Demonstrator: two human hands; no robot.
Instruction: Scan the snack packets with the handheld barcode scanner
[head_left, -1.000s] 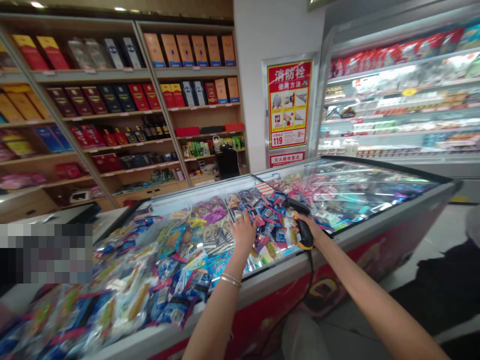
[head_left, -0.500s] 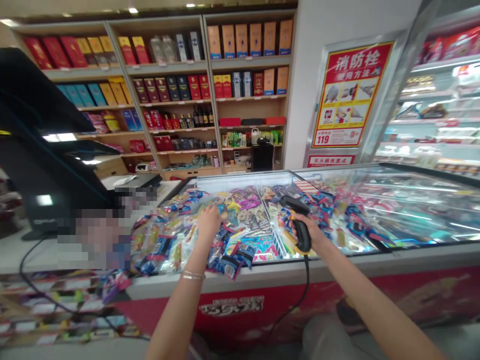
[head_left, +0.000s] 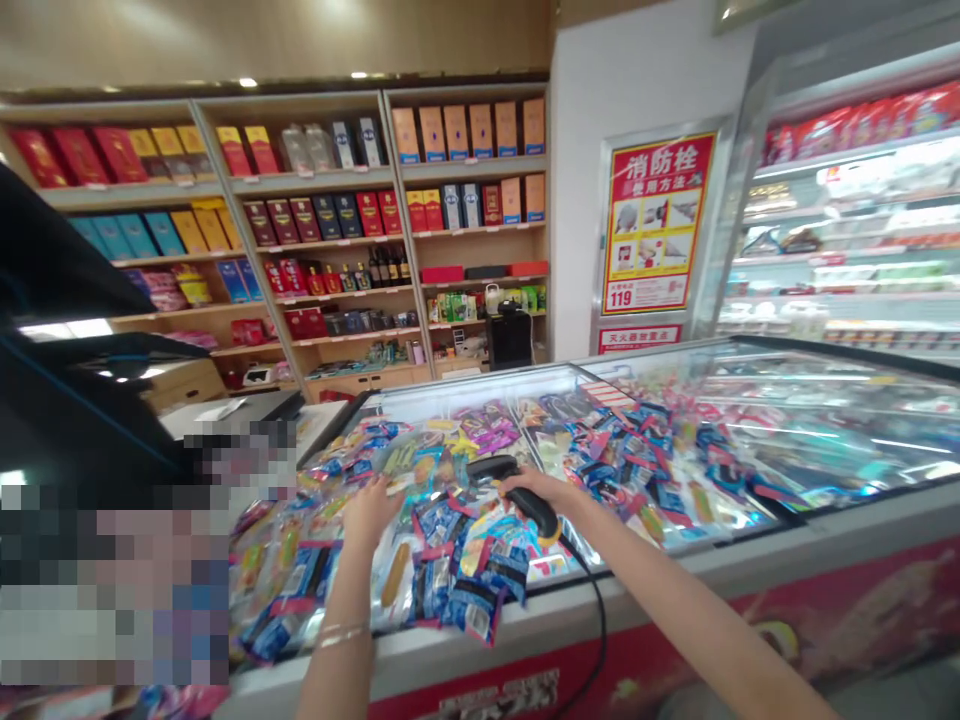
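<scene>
My right hand (head_left: pixel 541 492) grips a black barcode scanner (head_left: pixel 510 485) with a yellow band, its head aimed left over a heap of snack packets (head_left: pixel 450 550). The scanner's black cable (head_left: pixel 596 640) drops over the freezer's front edge. My left hand (head_left: pixel 369 510), a thin bracelet on its wrist, rests palm down with fingers spread on the packets just left of the scanner. The packets are mostly blue, pink and clear wrappers spread across the glass lid of a chest freezer (head_left: pixel 675 590).
A black monitor (head_left: pixel 67 400) stands at the left on a counter. Wooden shelves (head_left: pixel 315 230) of boxed goods fill the back wall. A red fire notice (head_left: pixel 654 225) hangs on a white pillar. An open chiller (head_left: pixel 855 220) stands at the right.
Both hands have moved left along the freezer lid. The scanner has tipped from upright to nearly level and now points left. The view has swung left too.
</scene>
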